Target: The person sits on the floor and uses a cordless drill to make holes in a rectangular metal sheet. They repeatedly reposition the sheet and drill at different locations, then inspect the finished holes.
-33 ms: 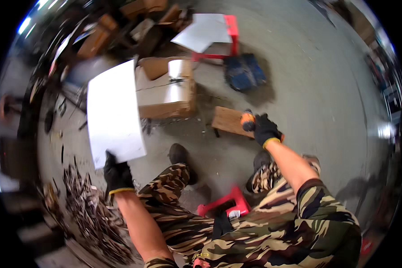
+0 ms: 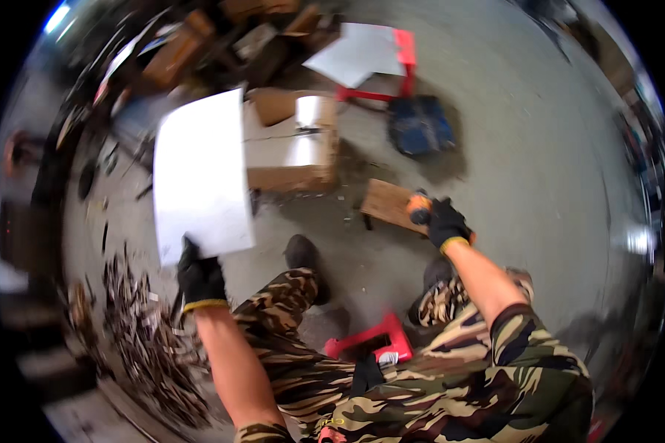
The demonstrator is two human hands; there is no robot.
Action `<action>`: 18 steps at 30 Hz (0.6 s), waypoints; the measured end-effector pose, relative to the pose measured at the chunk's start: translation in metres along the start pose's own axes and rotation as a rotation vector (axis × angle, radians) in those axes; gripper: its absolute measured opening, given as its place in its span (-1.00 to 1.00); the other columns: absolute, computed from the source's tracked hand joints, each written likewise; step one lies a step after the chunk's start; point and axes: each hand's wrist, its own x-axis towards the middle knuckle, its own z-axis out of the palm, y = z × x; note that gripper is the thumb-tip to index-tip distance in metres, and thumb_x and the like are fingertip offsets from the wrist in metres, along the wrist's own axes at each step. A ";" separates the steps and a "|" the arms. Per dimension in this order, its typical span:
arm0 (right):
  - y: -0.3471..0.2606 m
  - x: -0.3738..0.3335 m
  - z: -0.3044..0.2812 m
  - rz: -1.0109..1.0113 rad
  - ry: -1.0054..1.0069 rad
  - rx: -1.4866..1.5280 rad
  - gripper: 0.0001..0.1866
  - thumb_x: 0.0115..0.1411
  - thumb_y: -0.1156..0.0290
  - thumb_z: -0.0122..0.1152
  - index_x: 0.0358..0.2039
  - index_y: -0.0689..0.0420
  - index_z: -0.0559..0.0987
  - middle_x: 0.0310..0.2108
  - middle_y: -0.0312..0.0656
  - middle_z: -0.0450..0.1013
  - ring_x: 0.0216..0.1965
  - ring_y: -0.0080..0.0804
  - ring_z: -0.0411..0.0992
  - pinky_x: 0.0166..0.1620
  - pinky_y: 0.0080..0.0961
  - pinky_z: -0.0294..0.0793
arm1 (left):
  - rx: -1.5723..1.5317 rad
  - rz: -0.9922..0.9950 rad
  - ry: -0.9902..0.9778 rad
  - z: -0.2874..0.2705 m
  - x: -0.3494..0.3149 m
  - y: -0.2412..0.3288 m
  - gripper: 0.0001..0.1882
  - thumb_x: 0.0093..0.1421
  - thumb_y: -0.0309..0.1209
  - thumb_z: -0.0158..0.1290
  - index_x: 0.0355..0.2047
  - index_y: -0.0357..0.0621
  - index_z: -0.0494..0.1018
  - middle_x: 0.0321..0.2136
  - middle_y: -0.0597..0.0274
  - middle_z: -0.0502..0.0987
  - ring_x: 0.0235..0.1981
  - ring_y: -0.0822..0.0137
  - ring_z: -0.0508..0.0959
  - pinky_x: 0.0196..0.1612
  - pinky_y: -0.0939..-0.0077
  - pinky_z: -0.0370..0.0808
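Note:
My left hand [image 2: 201,280], in a black glove with a yellow cuff, pinches the near edge of a large white sheet [image 2: 203,170]. The sheet is held out at the left, its far right part overlapping the view of a cardboard box [image 2: 292,177]. My right hand [image 2: 449,224], gloved the same way, is closed around an orange and black cordless drill [image 2: 419,207]. Most of the drill's handle is hidden by the glove. Beneath the drill stands a small wooden bench [image 2: 388,201], partly covered by it.
More white sheets [image 2: 358,55] lie on a red stool [image 2: 406,48] at the far side. A dark blue bundle [image 2: 421,125] sits beside it. Thin scrap strips [image 2: 148,340] are heaped at the left. Between my legs shows a red plastic stool [image 2: 399,336].
The surroundings have shifted slightly rightward in the picture. The white sheet has shifted right and a little upward, still in my left hand. My right hand keeps the drill over the bench.

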 end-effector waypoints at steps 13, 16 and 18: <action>0.027 0.024 0.080 -0.053 -0.051 -0.182 -0.35 0.16 0.31 0.29 0.27 0.00 0.31 0.02 0.03 0.37 0.02 0.10 0.44 0.05 -0.07 0.47 | -0.064 -0.057 -0.220 0.069 -0.009 0.005 -0.60 0.33 -0.47 0.03 0.16 -0.28 0.37 -0.01 0.07 0.57 -0.04 0.16 0.59 0.07 0.25 0.52; 0.014 0.030 0.030 -0.310 -0.214 0.402 -0.31 0.10 0.18 0.40 0.22 0.06 0.36 0.02 -0.04 0.42 0.02 0.02 0.46 0.08 -0.06 0.48 | -0.061 -0.153 -0.317 0.073 -0.011 -0.015 -0.60 0.33 -0.43 0.04 0.15 -0.30 0.37 -0.03 0.06 0.57 -0.05 0.16 0.60 0.06 0.22 0.54; -0.024 0.012 -0.010 0.108 -0.576 1.411 -0.26 0.05 0.10 0.47 0.20 0.07 0.39 0.05 -0.09 0.45 0.05 -0.04 0.46 0.12 -0.04 0.48 | -0.068 -0.281 -0.336 0.083 -0.027 -0.020 -0.59 0.33 -0.42 0.04 0.14 -0.31 0.37 -0.03 0.05 0.57 -0.06 0.15 0.61 0.05 0.21 0.55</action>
